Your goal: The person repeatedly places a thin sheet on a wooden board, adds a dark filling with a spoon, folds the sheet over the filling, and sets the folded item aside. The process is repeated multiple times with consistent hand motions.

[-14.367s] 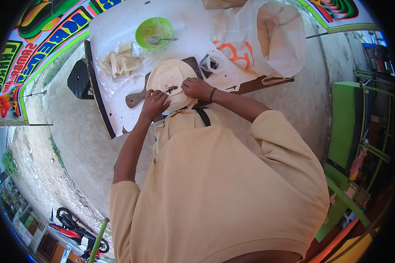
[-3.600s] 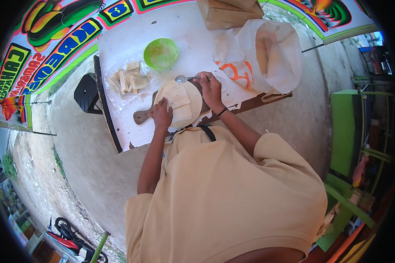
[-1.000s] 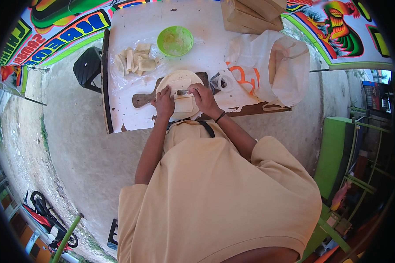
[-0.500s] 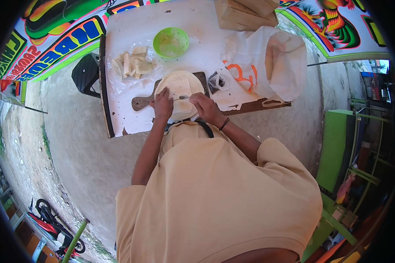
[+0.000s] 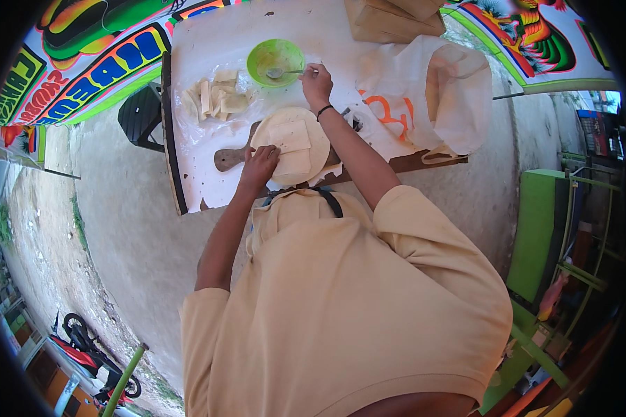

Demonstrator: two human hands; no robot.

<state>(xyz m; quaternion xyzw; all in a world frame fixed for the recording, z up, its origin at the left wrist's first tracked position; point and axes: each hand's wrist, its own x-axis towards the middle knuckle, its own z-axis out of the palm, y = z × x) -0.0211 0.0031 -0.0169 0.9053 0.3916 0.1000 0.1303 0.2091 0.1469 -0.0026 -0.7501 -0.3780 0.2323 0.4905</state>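
Observation:
My right hand is closed on the handle of a metal spoon. The spoon's bowl end dips into a light green bowl, which holds a pale smear of paste. My left hand rests with its fingers laid on the left edge of pale square wrappers. These wrappers overlap on top of a round cream-coloured sheet. Beneath the round sheet lies a wooden board, its handle pointing left.
Folded pale pieces lie on clear plastic left of the bowl. A white bag with orange print stands at the right, near a small dark packet. Brown paper packages sit at the far right. A black stool stands beyond the table's left edge.
My right hand has moved away from the wrappers, forward to the green bowl, carrying the spoon into it. My left hand stays at the wrappers' left side.

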